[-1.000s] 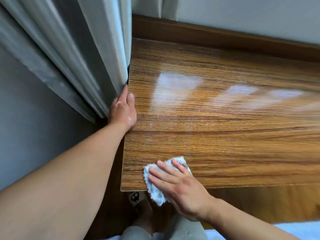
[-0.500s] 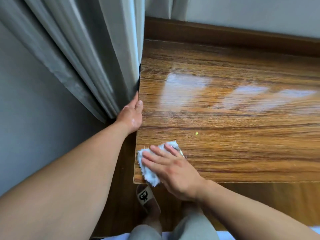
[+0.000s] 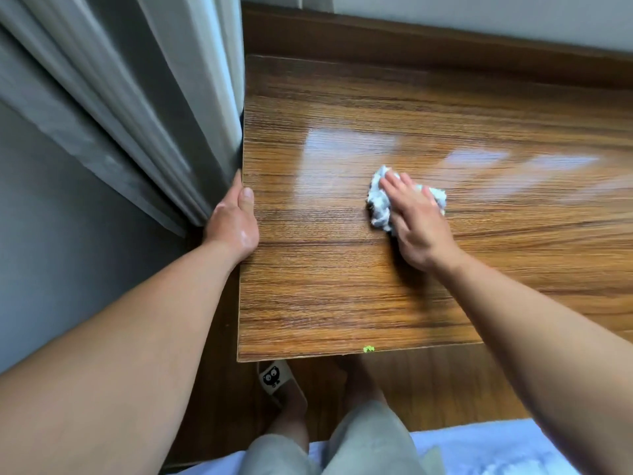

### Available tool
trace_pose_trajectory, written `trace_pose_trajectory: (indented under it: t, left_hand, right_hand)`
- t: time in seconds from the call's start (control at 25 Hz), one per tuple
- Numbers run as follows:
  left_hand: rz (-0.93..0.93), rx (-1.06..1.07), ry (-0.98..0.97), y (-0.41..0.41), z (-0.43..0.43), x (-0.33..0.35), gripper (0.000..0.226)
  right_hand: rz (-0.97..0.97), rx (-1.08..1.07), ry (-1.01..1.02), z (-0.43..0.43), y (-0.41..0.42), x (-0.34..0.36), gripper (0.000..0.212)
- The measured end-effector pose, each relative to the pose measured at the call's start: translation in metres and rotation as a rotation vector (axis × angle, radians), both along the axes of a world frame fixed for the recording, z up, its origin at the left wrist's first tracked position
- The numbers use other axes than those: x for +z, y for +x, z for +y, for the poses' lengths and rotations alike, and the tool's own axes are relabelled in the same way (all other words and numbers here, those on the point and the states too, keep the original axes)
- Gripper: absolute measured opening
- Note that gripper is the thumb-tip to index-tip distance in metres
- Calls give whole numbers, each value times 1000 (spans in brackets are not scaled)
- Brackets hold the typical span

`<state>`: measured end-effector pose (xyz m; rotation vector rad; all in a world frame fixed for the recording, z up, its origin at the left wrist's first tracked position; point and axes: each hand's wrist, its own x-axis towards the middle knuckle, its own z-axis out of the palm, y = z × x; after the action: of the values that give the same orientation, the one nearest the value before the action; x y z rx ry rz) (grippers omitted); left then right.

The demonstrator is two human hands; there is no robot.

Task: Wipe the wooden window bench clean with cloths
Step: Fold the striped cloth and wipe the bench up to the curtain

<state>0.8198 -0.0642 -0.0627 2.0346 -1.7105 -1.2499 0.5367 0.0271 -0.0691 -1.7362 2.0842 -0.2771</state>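
The glossy wooden window bench (image 3: 325,296) fills the middle of the head view. A crumpled white cloth (image 3: 378,204) lies on it, left of centre. My right hand (image 3: 414,224) lies flat on the cloth with straight fingers and presses it down; part of the cloth is hidden under the palm. At the bench's left edge my left hand (image 3: 234,221) rests with its thumb on top of the wood and its fingers hidden over the side, next to the curtain.
Grey curtains (image 3: 137,108) hang down against the bench's left end. A wooden sill (image 3: 428,46) runs along the back under a white wall. A small green speck (image 3: 368,349) sits at the front edge. My feet and a slipper (image 3: 274,378) are on the floor below.
My right hand has slid the cloth from the front left corner away from me and rightward to the bench's middle. The left hand stays at the left edge. A green speck shows at the front edge.
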Motion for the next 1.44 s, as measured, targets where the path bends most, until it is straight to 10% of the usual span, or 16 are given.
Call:
trace_pose_trajectory:
  t: [0.4, 0.68, 0.88, 1.04, 1.44]
  left_hand:
    - [-61, -68, 15, 3, -2, 3, 49]
    - [-37, -51, 58, 3, -3, 7, 50]
    - [-108, -94, 66, 6, -9, 9, 49]
    - [-120, -53, 24, -5, -4, 8, 48]
    - [-141, 40, -100, -12, 8, -6, 46]
  right_hand:
    - [-111, 306, -13, 139, 182, 3, 65]
    - [26, -312, -101, 182, 130, -10, 66]
    - [-89, 218, -120, 135, 244, -7, 60]
    - [-148, 345, -41, 105, 158, 0, 65]
    - [11, -348, 29, 96, -85, -1, 60]
